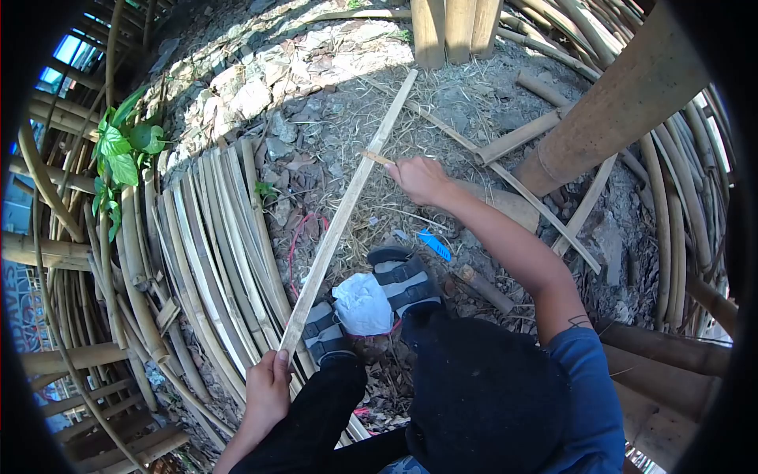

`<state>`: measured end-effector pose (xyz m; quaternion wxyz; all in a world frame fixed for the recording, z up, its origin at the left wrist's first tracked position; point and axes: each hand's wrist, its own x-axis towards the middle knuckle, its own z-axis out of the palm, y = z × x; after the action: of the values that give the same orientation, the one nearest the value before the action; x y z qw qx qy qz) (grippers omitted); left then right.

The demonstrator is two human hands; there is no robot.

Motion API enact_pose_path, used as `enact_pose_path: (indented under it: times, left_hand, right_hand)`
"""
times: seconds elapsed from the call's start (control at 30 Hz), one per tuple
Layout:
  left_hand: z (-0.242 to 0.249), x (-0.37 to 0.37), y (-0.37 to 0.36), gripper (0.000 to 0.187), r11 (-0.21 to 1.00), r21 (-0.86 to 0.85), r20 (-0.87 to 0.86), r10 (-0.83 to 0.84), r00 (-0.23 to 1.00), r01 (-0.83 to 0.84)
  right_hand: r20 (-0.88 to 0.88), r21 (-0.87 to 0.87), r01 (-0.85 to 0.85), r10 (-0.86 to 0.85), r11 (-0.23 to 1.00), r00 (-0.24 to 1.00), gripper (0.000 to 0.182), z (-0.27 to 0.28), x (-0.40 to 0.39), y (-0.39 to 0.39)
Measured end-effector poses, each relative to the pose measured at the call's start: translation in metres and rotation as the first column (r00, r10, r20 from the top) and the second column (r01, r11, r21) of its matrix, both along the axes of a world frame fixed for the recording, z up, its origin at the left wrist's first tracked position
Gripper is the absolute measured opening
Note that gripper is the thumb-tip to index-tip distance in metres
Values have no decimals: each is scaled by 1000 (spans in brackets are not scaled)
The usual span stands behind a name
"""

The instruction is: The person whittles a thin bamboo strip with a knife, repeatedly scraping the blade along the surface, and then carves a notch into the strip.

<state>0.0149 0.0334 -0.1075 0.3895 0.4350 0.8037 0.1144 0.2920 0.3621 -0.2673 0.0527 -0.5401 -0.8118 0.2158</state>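
Gripping the near end of a long bamboo strip (347, 205), the person's left hand (267, 389) is closed around it low in the frame, beside the left knee; the strip runs up and away across the littered ground toward the posts at the top. The right hand (422, 180) is clenched farther along, just beside the strip's middle, around a short pale tool (380, 158) whose tip touches the strip's edge; it looks like a blade or scraper, though its kind cannot be told. To work the strip well, a steady hold at the near end seems to matter most, so that it does not twist or bow; the tool would best be kept at a shallow angle and drawn along the grain, away from the holding hand and the legs. The sandalled feet (404, 278) rest on the ground under the strip, with a white crumpled bag (362, 304) between them; a stack of split bamboo slats (213, 261) lies to the left. The strip's far end blurs into the straw; the right fingers are hidden behind the knuckles; a small blue object (435, 245) near the right foot is too small to identify.
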Motion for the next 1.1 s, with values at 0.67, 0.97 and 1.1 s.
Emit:
enact_pose_path:
  times: [0.67, 0.97, 1.1]
  left_hand:
    - [-5, -7, -4, 43, 997, 68, -13, 49, 999, -48]
    - [0, -5, -2, 45, 1000, -7, -48, 2, 999, -3]
    - [-5, -8, -4, 45, 996, 76, -95, -47, 994, 55]
  right_hand:
    - [-159, -12, 84, -85, 996, 984, 54, 16, -24, -20]
    - [-40, 36, 13, -11, 999, 999, 57, 0, -24, 1]
    - [-99, 21, 41, -39, 999, 994, 55, 4, -31, 1]
